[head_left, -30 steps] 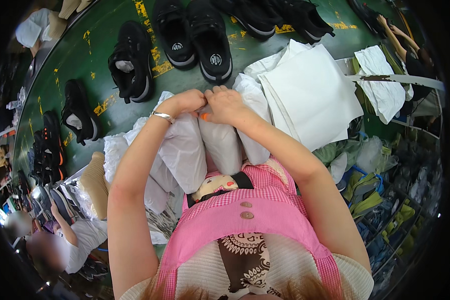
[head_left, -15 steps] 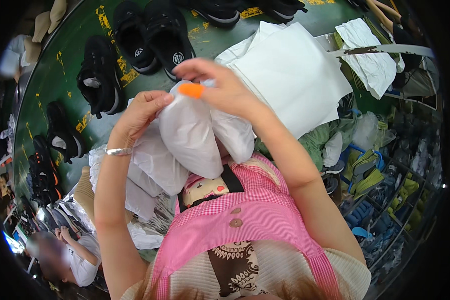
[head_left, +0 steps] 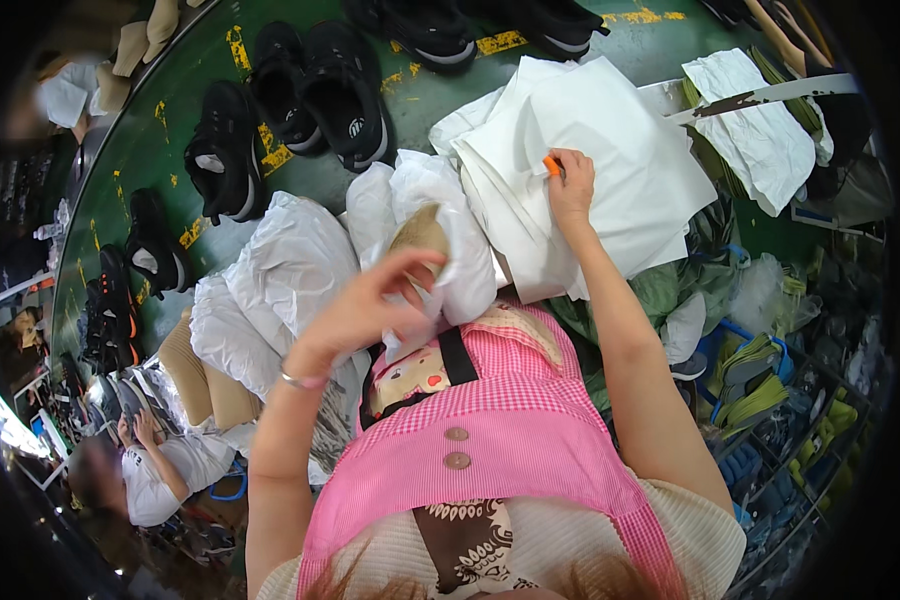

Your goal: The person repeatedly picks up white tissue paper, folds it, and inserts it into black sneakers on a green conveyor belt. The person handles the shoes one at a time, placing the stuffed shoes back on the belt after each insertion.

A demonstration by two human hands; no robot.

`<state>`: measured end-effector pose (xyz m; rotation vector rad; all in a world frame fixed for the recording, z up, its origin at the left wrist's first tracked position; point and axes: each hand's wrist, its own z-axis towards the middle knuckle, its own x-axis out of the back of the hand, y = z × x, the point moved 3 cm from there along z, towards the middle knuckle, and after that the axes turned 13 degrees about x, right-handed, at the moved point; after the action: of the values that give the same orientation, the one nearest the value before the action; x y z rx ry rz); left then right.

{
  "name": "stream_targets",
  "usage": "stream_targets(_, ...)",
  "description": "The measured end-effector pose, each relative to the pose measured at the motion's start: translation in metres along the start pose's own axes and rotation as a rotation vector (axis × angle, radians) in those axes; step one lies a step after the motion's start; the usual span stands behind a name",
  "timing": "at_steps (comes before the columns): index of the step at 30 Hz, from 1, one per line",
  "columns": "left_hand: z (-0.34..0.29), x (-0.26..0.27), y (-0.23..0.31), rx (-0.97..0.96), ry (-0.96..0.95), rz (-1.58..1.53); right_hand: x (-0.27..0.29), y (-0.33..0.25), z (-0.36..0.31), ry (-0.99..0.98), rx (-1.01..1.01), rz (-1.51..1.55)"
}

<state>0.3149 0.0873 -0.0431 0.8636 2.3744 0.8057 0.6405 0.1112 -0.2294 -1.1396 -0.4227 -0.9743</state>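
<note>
My left hand (head_left: 375, 300), smeared by motion, hovers in front of a tan rounded form (head_left: 422, 232) partly covered by white paper. Its thumb and fingers look apart, and I see nothing held in them. My right hand (head_left: 572, 187), with an orange finger cover on one fingertip, pinches the top white paper sheet (head_left: 620, 140) on a loose stack. Directly beside the tan form is a white wrapped bundle (head_left: 460, 250). Another group of white wrapped bundles (head_left: 295, 245) lies farther left.
Several black shoes (head_left: 345, 95) stand on the green table (head_left: 160, 120) at the far side and left. Ribbed tan forms (head_left: 195, 375) lie at the left. A co-worker (head_left: 160, 475) sits at lower left. Crates of bagged items (head_left: 760, 430) fill the right.
My right hand has left the white bundle and moved right onto the paper stack. My left hand has come down and right. The bundle they held now rests in front of me, tan form showing.
</note>
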Motion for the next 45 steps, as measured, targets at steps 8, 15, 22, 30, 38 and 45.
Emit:
stream_targets(8,0.028,-0.066,-0.04,-0.168,0.74,0.992,0.051,0.001,0.037,0.184,-0.92,1.11)
stream_targets(15,0.007,-0.015,-0.051,-0.197,0.693,0.772,0.105,-0.079,0.075,-0.095,-0.848,1.171)
stream_targets(22,-0.01,0.047,0.036,-0.637,0.607,-0.143,0.163,-0.219,0.137,0.001,0.382,0.525)
stream_targets(30,0.035,0.042,0.08,-0.821,0.118,-0.988,0.096,-0.343,0.158,0.144,0.903,0.346)
stream_targets(38,0.034,0.041,0.057,-0.827,0.217,-0.736,0.037,-0.356,0.206,-0.086,0.834,-0.09)
stream_targets(45,0.023,0.058,0.059,-0.833,0.304,-0.83,0.03,-0.347,0.187,-0.315,0.683,0.107)
